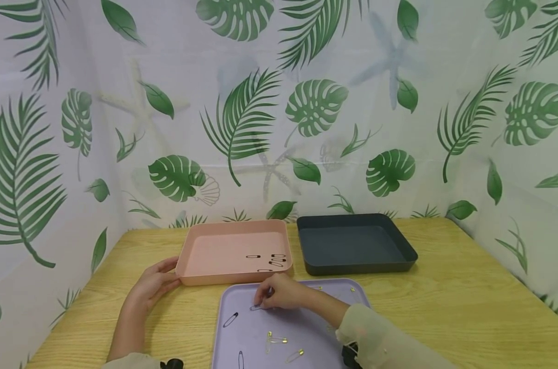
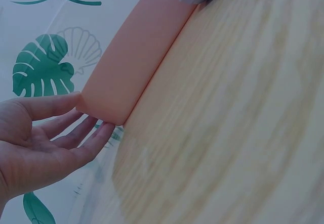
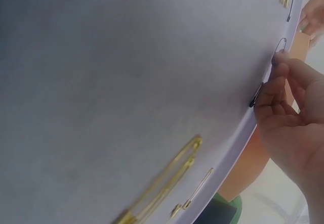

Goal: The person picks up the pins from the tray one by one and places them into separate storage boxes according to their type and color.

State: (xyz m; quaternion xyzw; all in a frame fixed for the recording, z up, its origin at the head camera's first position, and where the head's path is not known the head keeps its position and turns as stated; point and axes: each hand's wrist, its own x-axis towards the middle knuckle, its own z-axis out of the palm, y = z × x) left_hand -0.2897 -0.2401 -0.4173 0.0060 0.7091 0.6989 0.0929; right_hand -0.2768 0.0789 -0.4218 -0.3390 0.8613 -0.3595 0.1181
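Note:
My right hand (image 1: 283,292) is over the lilac tray (image 1: 221,333), pinching a black safety pin (image 1: 255,307) between thumb and fingertips. In the right wrist view, the loop of that pin (image 3: 281,43) sticks out past the fingertips, and another black safety pin (image 3: 256,95) lies just beneath the hand. Several gold safety pins (image 1: 294,355) and black ones (image 1: 230,320) are spread over the lilac tray. My left hand (image 1: 151,282) touches the left end of the pink tray (image 1: 232,278) with extended fingers; in the left wrist view its fingertips (image 2: 109,128) meet the tray's corner.
Several black safety pins (image 1: 276,260) lie in the right part of the pink tray. A dark grey tray (image 1: 362,267) stands to its right, behind the lilac one. All rest on a wooden table (image 1: 454,297), with a leaf-patterned curtain (image 1: 269,113) along the back and sides.

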